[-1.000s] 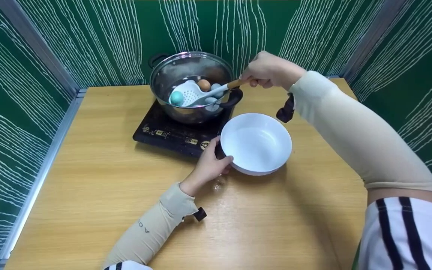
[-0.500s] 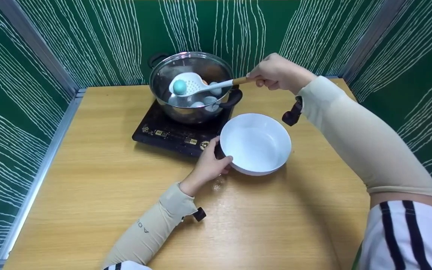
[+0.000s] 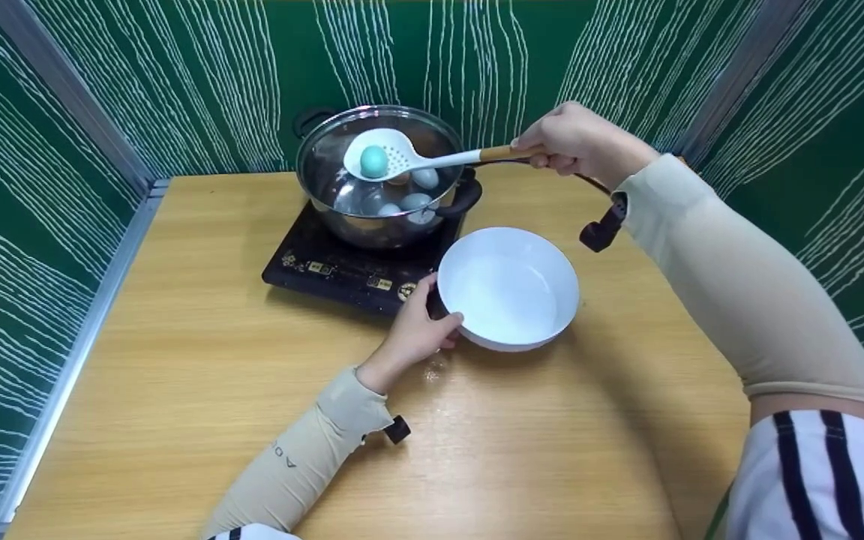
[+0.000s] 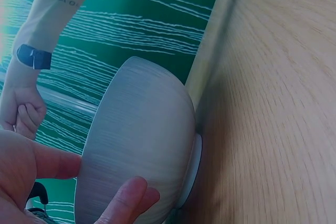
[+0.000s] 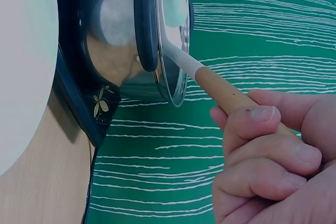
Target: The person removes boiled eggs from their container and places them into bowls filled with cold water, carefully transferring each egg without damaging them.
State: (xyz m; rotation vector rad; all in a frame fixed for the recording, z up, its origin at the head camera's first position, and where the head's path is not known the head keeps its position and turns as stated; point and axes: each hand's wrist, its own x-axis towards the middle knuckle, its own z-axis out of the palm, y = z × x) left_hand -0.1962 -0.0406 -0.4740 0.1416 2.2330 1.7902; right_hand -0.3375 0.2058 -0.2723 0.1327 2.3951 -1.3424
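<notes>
Cooker (image 3: 327, 287): under the pot (image 3: 368, 231); gold labels illegible.
Left sleeve (image 3: 289, 465): in front of the pot; letters apparently "AO".
Bowl (image 3: 507, 296): right-front of the pot.
Ladle (image 3: 439, 161): over the pot.
Left hand (image 3: 418, 331): pinching the bowl.
Right hand (image 3: 578, 139): clamped on the ladle.
Turquoise egg (image 3: 373, 161): on the ladle.
Pale eggs (image 3: 417, 201): inside the pot.

White bowl (image 5: 23, 61) only partly within right-wrist view
</notes>
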